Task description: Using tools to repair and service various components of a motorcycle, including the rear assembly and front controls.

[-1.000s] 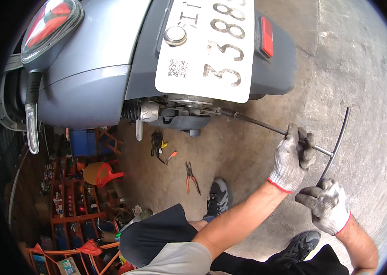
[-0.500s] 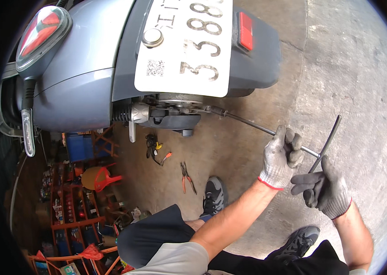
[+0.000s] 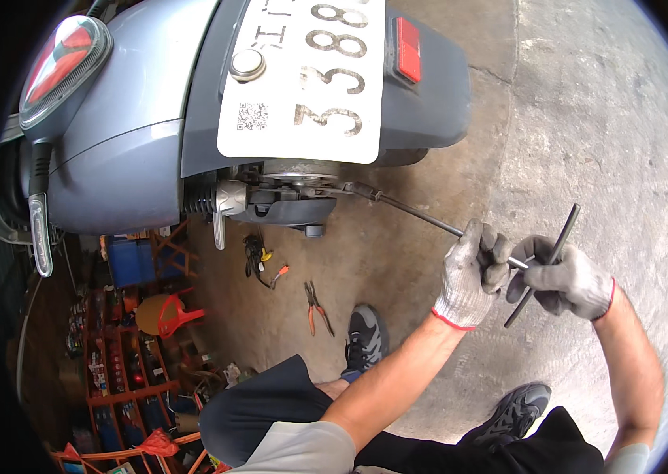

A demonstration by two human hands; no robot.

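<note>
A long T-handle wrench (image 3: 422, 216) runs from the rear wheel area of a grey scooter (image 3: 124, 178) out to the right, its jointed end at the metal parts below the plate. My left hand (image 3: 468, 276), in a white and grey work glove with a red cuff, is closed round the shaft. Beside it, my gloved right hand (image 3: 575, 283) is closed at the junction of shaft and crossbar, thumb and fingers on either side. Both ends of the crossbar stick out past the right hand. Exactly what the wrench's tip sits on is too small to tell.
Red-handled pliers (image 3: 317, 308) and a black cable (image 3: 255, 257) with yellow and orange ends lie on the concrete floor. At lower left stand orange shelves (image 3: 132, 391) with many small items. A licence plate (image 3: 294, 138) and red reflector (image 3: 407, 49) overhang the work.
My right hand has moved up from below the crossbar, its loose fingers now closed round the wrench's junction. The left hand keeps its grip on the shaft. The whole view has shifted slightly.
</note>
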